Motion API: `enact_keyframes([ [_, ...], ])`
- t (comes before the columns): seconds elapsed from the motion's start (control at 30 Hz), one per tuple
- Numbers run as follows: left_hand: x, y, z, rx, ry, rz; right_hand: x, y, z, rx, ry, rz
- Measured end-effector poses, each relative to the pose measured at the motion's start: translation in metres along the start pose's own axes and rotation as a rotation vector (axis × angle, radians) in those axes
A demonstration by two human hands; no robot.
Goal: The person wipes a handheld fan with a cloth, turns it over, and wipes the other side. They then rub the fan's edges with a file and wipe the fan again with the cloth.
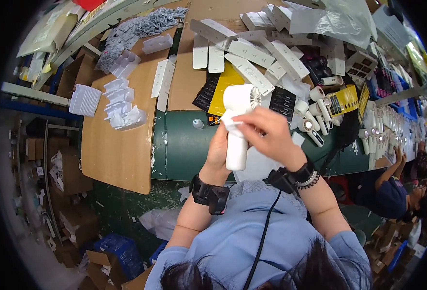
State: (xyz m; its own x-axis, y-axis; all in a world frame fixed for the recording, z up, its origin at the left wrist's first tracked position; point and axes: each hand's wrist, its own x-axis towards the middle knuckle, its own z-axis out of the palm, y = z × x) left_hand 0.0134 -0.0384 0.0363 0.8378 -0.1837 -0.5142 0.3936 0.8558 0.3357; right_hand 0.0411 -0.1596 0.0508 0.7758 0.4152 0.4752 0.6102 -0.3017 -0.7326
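A white handheld fan [237,104] with a round grille head and a long handle is upright above the green bench top [179,145]. My left hand [218,152] grips its handle from behind. My right hand [266,133] presses a small white cloth or wipe [230,121] against the fan just below the head. Both wrists carry black bands, and a black cable runs down from the right one.
Flat white cartons [252,53] are heaped at the back, with yellow and black inserts [225,89] beneath. More white fans [315,121] lie to the right. A brown board [121,145] holds folded white pieces. Another person [392,188] sits at far right.
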Motion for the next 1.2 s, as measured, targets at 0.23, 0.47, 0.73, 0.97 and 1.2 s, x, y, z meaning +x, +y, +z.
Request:
enact_keyframes([
  [0.23, 0.009, -0.005, -0.027, 0.005, -0.327, -0.044, -0.008, 0.006, 0.002, -0.075, -0.006, -0.118],
  [0.47, 0.027, -0.001, -0.048, -0.078, -0.424, -0.140, -0.034, -0.016, 0.008, -0.020, -0.103, -0.142],
  [0.73, 0.013, 0.007, 0.002, -0.057, -0.264, -0.122, -0.004, 0.008, -0.020, 0.074, 0.014, 0.077],
  [0.97, 0.036, 0.007, -0.013, -0.105, -0.319, -0.205, -0.015, -0.004, -0.005, 0.016, 0.066, -0.103],
  [1.2, 0.028, -0.008, -0.008, 0.009, -0.397, -0.097, -0.013, 0.028, -0.018, -0.025, 0.096, -0.022],
])
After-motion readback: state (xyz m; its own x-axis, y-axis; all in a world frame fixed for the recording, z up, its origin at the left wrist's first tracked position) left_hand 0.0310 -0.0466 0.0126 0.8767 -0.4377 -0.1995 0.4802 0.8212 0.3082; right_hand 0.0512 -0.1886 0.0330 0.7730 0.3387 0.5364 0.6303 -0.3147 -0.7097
